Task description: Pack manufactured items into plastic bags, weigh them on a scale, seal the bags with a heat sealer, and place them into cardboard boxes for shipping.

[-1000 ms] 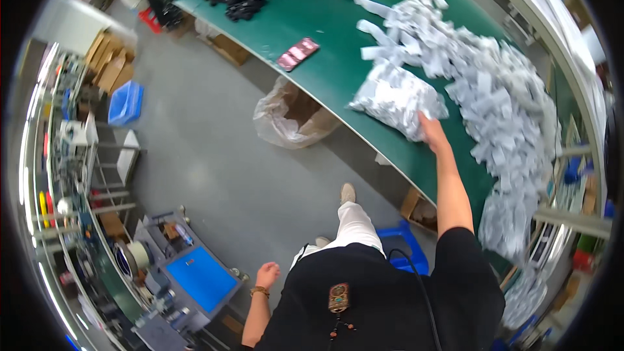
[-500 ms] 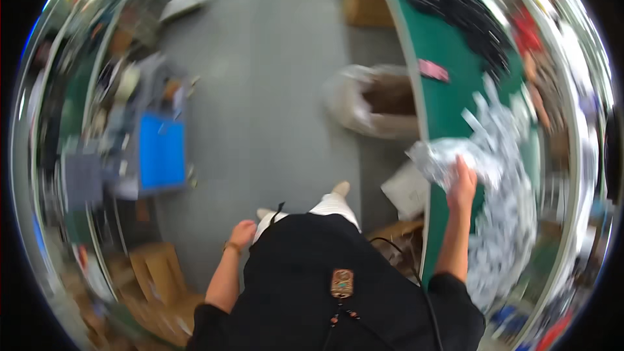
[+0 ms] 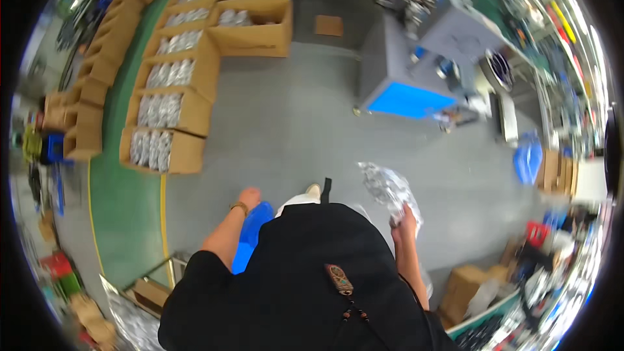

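Note:
My right hand (image 3: 404, 220) is closed round a crumpled silver foil bag (image 3: 388, 190), held out over the grey floor on the right of my body. The bag's far end sticks out beyond my fingers. My left hand (image 3: 249, 196) hangs low on the other side, with nothing visible in it and its fingers loosely out, small and a little blurred. Just beside that wrist and forearm shows a bright blue object (image 3: 257, 224), partly hidden by my arm and black shirt; its kind is not clear.
Open cardboard boxes (image 3: 170, 149) filled with silver-wrapped packs line the left, with another box (image 3: 260, 42) beside them. Ahead to the right stands a grey machine with a blue panel (image 3: 409, 99) on casters. A blue bag-like thing (image 3: 528, 159) and cartons (image 3: 465, 289) are farther right.
I have turned away from the green bench, which held a pile of silver strips. The foil bag has come off the bench in my right hand. Rows of boxes are now in view.

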### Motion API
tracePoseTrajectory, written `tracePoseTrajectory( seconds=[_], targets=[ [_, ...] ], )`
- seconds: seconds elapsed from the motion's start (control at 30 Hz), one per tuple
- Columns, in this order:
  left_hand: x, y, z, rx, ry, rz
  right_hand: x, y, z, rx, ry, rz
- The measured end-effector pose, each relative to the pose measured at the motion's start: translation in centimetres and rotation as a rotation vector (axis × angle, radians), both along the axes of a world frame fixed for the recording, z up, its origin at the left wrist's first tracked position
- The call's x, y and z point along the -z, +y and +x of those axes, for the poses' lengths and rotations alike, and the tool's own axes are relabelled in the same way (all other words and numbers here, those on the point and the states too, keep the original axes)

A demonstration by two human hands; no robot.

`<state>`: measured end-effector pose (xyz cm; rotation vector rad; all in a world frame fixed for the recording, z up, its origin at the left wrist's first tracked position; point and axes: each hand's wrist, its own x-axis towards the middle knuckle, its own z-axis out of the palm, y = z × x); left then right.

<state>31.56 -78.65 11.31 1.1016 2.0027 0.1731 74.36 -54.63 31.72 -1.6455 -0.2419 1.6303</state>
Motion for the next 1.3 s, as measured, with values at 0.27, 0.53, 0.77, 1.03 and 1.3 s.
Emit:
tracePoseTrajectory(
  seconds=[0.27,0.53,0.77,1.03,1.3],
  targets=[
    [0.3,-19.8,10.5,-0.253,0.313,-0.151,5.8,21.7,-28.0,-0.472,0.327,-0.147],
    [-6.3,-11.0,18.5,-0.849,-0.287,-0.636,9.9,38.8,-56.6,-0.626,0.407,-0.209],
    [-13.1,2.2,9.2,-0.926,-0.305,-0.669,14.7,49.5,-78.6,-0.579,0.332,-0.229],
    [-16.6,8.9,7.5,-0.987,-0.385,-0.674,30.5,55.8,-89.1,-0.672,0.076,-0.265],
    [-16.0,14.6,12.2,-1.153,-0.380,-0.519,29.9,37.5,-76.2,-2.264,-0.390,0.669]
  ],
)
